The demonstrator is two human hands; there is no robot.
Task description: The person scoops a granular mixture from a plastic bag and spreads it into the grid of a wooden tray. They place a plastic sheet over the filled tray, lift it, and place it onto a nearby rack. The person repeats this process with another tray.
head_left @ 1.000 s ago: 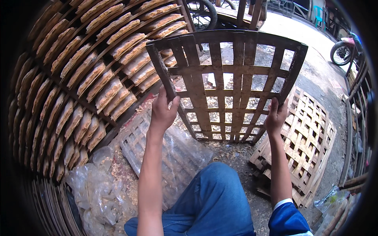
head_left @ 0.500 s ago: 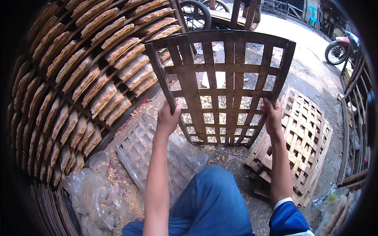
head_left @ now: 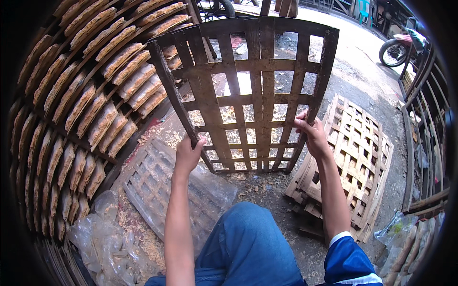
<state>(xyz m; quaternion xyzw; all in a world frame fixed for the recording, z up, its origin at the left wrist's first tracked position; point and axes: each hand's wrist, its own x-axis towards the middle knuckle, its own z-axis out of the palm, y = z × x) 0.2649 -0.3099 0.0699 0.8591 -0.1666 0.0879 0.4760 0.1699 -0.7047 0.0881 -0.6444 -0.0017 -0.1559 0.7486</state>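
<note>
Upright before me stands a dark wooden lattice tray point(head_left: 238, 100), its slats crossing with square gaps and its far end raised. My left hand point(head_left: 189, 155) is closed around its left side rail, low down. On the opposite rail my right hand point(head_left: 312, 136) grips with its fingers wrapped about the edge. Under and left of the tray, a second lattice tray point(head_left: 164, 176) lies on the ground beneath a clear plastic sheet point(head_left: 200, 190). A stack of paler lattice trays point(head_left: 353, 167) sits just right of my right forearm.
Slatted shelves on the left bear many flat, crumbly slabs point(head_left: 102, 126). Crumpled plastic point(head_left: 102, 238) lies at the lower left, with crumbs on the ground point(head_left: 143, 233). A wooden slatted fence point(head_left: 427, 138) runs along the right. Further off are a motorbike point(head_left: 398, 47) and a teal chair point(head_left: 365, 12).
The whole scene has shifted left and slightly up in view, the held tray with it. My right hand has moved a little higher along the rail, its fingers changing their hold.
</note>
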